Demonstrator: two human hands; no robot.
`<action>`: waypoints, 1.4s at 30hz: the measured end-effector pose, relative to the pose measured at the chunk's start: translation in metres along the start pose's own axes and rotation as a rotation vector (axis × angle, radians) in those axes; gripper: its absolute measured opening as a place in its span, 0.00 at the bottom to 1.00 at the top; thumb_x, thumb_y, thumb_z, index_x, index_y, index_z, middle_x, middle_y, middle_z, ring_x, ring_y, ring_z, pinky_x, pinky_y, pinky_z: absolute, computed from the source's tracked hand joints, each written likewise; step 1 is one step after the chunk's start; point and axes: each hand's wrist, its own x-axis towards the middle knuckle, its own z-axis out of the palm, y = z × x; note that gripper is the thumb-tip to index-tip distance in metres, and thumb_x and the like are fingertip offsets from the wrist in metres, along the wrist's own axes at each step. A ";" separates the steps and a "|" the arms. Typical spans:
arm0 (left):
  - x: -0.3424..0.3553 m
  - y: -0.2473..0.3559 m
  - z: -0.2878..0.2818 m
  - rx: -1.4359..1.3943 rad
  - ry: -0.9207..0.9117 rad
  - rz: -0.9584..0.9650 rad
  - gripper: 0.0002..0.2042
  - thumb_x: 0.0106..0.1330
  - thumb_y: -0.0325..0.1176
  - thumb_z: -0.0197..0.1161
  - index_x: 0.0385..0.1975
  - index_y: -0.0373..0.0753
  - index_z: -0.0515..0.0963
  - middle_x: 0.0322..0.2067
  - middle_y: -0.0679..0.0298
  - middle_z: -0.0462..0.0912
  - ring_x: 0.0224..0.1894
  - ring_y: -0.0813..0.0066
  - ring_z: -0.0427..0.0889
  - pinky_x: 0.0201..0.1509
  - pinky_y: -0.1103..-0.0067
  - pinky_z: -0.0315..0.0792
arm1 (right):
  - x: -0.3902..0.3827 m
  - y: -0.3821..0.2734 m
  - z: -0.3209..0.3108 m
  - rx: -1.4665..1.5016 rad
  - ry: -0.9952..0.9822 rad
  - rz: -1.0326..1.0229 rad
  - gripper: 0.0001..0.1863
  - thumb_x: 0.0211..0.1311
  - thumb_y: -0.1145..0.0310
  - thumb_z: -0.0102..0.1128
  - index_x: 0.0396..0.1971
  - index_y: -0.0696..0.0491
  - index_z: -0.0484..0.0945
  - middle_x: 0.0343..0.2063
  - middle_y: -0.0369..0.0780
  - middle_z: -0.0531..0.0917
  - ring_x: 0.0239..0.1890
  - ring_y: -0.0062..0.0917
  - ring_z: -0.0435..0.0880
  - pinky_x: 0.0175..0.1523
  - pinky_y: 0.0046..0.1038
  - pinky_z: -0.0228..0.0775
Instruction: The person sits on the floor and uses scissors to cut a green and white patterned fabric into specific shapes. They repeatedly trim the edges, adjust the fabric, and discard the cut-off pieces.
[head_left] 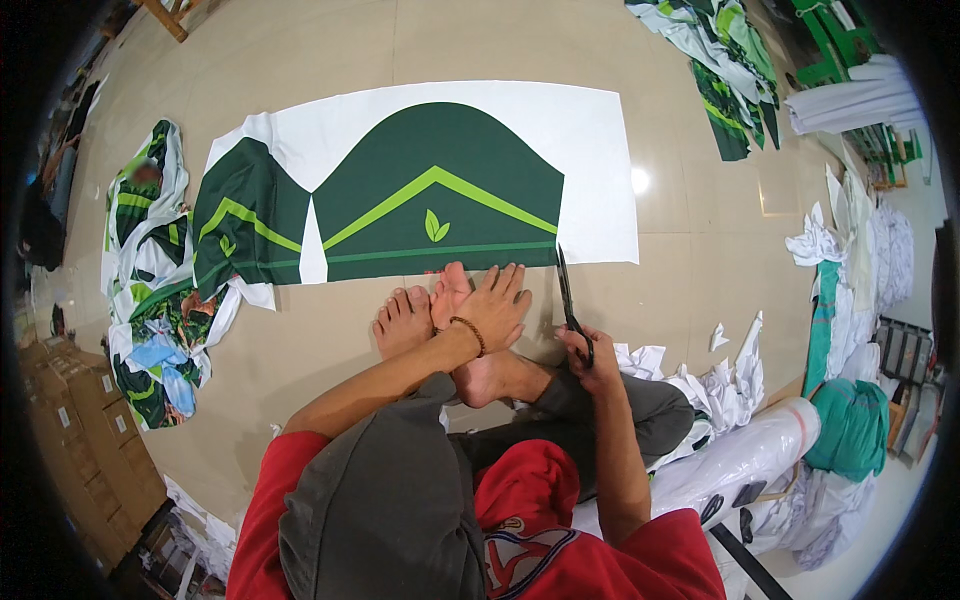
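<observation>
1. Head view: the right hand (590,352) is closed through the handles of black scissors (568,300), whose blades point away from the person and meet the near edge of the printed fabric sheet (440,190).
2. The left hand (497,305) lies flat, fingers spread, resting over the person's bare feet (425,315) just at the sheet's near edge; it grips nothing. A beaded bracelet sits on its wrist.
3. The sheet, white with a dark green arched panel and light green chevron, lies spread on the tiled floor (300,60), in front of the seated person.
4. A pile of green-and-white fabric pieces (150,290) is heaped at the sheet's left end.
5. White offcuts (720,385) lie on the floor at the person's right, beside a wrapped white roll (745,455).
6. Cardboard boxes (85,420) are stacked at the far left; their contents cannot be seen.
</observation>
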 end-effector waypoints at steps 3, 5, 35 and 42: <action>-0.002 -0.001 -0.002 0.011 -0.052 -0.019 0.27 0.65 0.51 0.62 0.56 0.36 0.75 0.68 0.38 0.66 0.73 0.45 0.62 0.76 0.55 0.56 | 0.003 0.003 0.019 0.117 0.021 0.022 0.18 0.74 0.63 0.52 0.53 0.58 0.81 0.33 0.36 0.86 0.20 0.14 0.72 0.20 0.18 0.56; -0.002 -0.001 -0.003 0.017 -0.075 -0.025 0.28 0.65 0.51 0.62 0.57 0.36 0.74 0.68 0.39 0.65 0.73 0.46 0.61 0.76 0.55 0.55 | 0.000 0.003 0.035 0.113 0.067 0.004 0.21 0.74 0.61 0.50 0.56 0.59 0.79 0.37 0.38 0.88 0.21 0.14 0.73 0.21 0.18 0.58; -0.003 -0.002 -0.001 0.000 -0.056 -0.027 0.27 0.61 0.48 0.65 0.57 0.37 0.74 0.67 0.40 0.66 0.72 0.46 0.63 0.76 0.56 0.57 | 0.006 0.006 0.081 0.191 0.240 0.061 0.15 0.74 0.67 0.51 0.48 0.58 0.84 0.20 0.33 0.78 0.14 0.16 0.68 0.17 0.20 0.55; -0.004 -0.002 0.001 -0.005 -0.054 -0.036 0.29 0.62 0.49 0.64 0.59 0.37 0.75 0.68 0.41 0.66 0.73 0.46 0.63 0.76 0.56 0.57 | 0.030 0.007 0.074 -0.097 0.194 -0.090 0.19 0.74 0.59 0.49 0.49 0.56 0.84 0.22 0.34 0.80 0.19 0.16 0.74 0.18 0.24 0.63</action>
